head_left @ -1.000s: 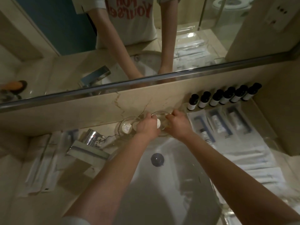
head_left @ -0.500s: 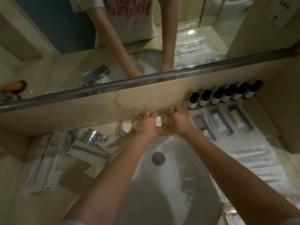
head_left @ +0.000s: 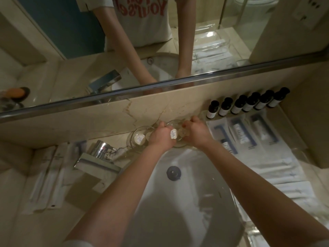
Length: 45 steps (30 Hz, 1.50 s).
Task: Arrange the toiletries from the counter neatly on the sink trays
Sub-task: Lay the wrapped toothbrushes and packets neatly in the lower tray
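Two round clear glass dishes stand at the back rim of the sink. The left dish [head_left: 132, 139] holds a round white wrapped soap [head_left: 139, 140]. My left hand [head_left: 162, 137] and my right hand [head_left: 196, 132] both grip the right dish [head_left: 171, 123] by its rim. A second white wrapped soap [head_left: 173, 134] shows against my left hand's fingers; whether it lies in the dish or is pinched I cannot tell. Several small dark bottles [head_left: 247, 104] stand in a row against the back wall on the right.
White sachets and packets [head_left: 258, 138] lie in rows on a clear tray right of the white sink basin [head_left: 178, 202]. A chrome tap [head_left: 99, 157] and more long packets [head_left: 48, 175] sit on the left counter. The mirror [head_left: 160, 41] runs above the backsplash.
Both hands have stayed on the right glass dish. The white soap by my left hand's fingers has come more into sight. The view has shifted slightly.
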Available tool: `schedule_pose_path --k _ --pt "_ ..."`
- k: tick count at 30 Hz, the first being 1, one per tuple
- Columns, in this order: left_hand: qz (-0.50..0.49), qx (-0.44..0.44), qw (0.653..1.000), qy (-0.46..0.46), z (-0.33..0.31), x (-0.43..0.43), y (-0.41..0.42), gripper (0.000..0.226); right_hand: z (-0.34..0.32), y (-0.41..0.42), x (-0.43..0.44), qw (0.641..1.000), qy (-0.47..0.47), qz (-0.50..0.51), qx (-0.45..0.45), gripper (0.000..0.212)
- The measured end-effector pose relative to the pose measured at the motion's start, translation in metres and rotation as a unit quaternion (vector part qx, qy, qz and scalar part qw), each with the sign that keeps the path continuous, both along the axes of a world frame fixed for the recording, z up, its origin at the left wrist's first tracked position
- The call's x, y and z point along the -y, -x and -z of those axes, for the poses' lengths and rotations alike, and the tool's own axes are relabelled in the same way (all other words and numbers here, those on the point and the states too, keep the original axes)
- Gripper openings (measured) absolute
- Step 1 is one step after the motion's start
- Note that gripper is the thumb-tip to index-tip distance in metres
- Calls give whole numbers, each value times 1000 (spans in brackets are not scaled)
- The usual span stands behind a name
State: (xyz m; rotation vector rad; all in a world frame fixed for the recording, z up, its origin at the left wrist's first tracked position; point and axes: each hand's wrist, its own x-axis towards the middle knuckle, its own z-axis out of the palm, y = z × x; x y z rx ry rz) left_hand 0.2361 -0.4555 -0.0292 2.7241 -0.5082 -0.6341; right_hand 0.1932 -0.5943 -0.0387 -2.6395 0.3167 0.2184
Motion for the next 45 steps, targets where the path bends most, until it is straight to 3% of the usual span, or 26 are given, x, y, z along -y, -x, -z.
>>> schedule_pose_path --k 7,23,31,45 --pt "-9 1 1000 6 -6 -1 4 43 -6 6 -3 1000 -15 7 9 60" --pt "-11 164 983 85 -68 -78 76 44 -59 89 -47 986 9 -7 164 44" --pt "-28 222 974 45 -92 -148 135 46 -92 138 -106 980 51 -59 182 44" --pt "-136 151 976 -83 -61 -325 167 45 -76 138 -260 972 53 -202 108 45"
